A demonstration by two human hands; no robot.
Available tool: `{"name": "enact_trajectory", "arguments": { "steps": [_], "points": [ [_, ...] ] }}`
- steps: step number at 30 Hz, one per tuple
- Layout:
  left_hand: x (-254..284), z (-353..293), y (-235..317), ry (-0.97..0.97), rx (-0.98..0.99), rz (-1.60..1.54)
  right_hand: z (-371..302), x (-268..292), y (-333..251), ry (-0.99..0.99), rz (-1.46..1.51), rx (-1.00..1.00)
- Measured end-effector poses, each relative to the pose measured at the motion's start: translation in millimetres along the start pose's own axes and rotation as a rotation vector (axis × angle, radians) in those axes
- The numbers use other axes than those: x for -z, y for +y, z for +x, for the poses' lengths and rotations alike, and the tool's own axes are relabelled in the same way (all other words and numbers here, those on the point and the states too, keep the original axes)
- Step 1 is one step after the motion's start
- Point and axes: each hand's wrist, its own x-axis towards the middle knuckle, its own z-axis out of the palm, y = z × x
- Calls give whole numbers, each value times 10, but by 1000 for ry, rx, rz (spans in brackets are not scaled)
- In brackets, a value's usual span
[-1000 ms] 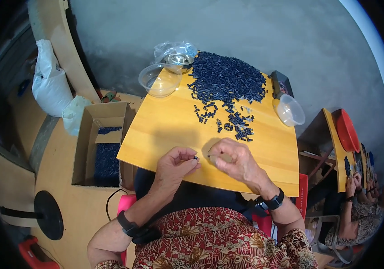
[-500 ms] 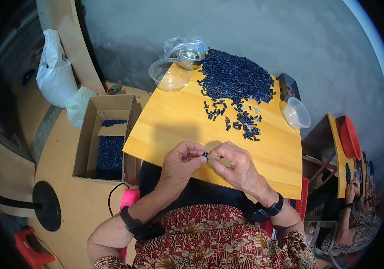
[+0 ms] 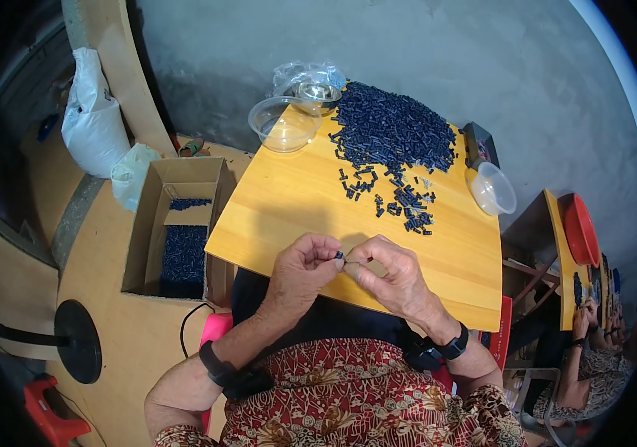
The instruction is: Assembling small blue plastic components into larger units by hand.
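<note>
Over the near edge of the yellow wooden table [image 3: 281, 216], my two hands meet fingertip to fingertip. My left hand [image 3: 300, 270] pinches a small dark plastic piece [image 3: 339, 255] between thumb and fingers. From the other side, my right hand [image 3: 390, 273] is closed in a pinch right against that piece; whatever lies between its fingertips is too small to make out. Beyond the hands, several loose dark pieces [image 3: 411, 201] lie scattered in front of a large heap of the same dark plastic pieces [image 3: 393, 127].
A clear plastic bowl [image 3: 285, 138] and a metal bowl [image 3: 318, 93] stand at the far left corner. Another clear bowl [image 3: 493, 190] and a black tray [image 3: 480, 144] sit along the right edge. On the floor at left is a cardboard box [image 3: 139, 246] holding dark pieces. A co-worker's hand [image 3: 581, 320] shows at right.
Both hands stay almost in place, with only slight shifts of the fingers around the small dark piece. The heap and bowls are unchanged.
</note>
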Motion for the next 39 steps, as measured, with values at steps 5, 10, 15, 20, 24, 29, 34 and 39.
{"name": "enact_trajectory", "arguments": {
  "steps": [5, 10, 15, 20, 24, 29, 34, 39],
  "points": [
    [-29, -9, 20, 35, -11, 0, -38, -45, 54, 71, 201, -154],
    [-31, -3, 62, 53, 14, -82, -74, -70, 138, 73, 234, -156],
    [-37, -21, 76, 50, 27, -122, -103, -108, 208, 97, 209, -114],
    [-40, -23, 73, 71, 71, -149, -113, -163, 202, 107, 221, -123],
    [-42, -19, 69, 78, 98, -154, -121, -188, 232, 128, 216, -106],
    [-67, -25, 51, 66, 50, -163, -177, -261, 338, 181, 395, -213],
    [-62, -36, 0, 55, 1, -140, -154, -206, 307, 225, 533, -234],
    [-73, -45, -11, 40, 18, -112, -138, -142, 274, 278, 441, -176]
  ]
}}
